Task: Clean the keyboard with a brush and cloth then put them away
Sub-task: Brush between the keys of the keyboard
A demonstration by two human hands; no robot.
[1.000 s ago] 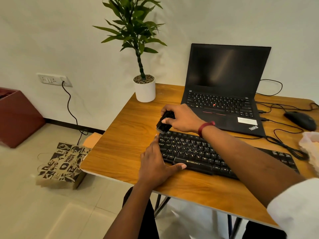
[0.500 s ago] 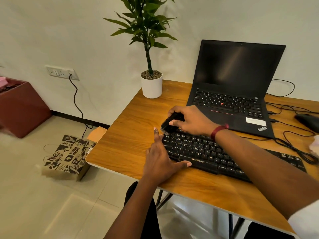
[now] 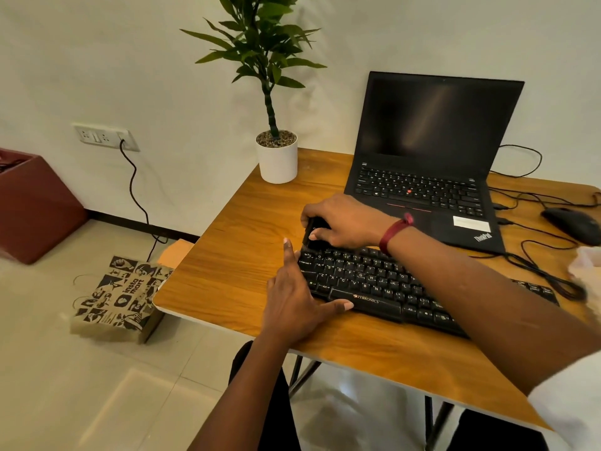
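Observation:
A black keyboard (image 3: 374, 281) lies across the wooden table (image 3: 234, 255). My right hand (image 3: 344, 222) grips a small black brush (image 3: 313, 234) and holds it down on the keyboard's far left corner. My left hand (image 3: 292, 297) rests flat on the keyboard's left end, fingers straight, thumb against the front edge near the space bar. A pale cloth (image 3: 588, 265) shows blurred at the right edge of the table.
An open black laptop (image 3: 429, 164) stands behind the keyboard. A white potted plant (image 3: 276, 157) sits at the table's back left corner. A black mouse (image 3: 572, 224) and tangled cables (image 3: 546, 268) lie at the right. A printed paper bag (image 3: 117, 297) stands on the floor at left.
The brush in my right hand has shifted slightly over the keyboard's top left corner. The camera has swung left, so the table sits further right. My left hand stays put.

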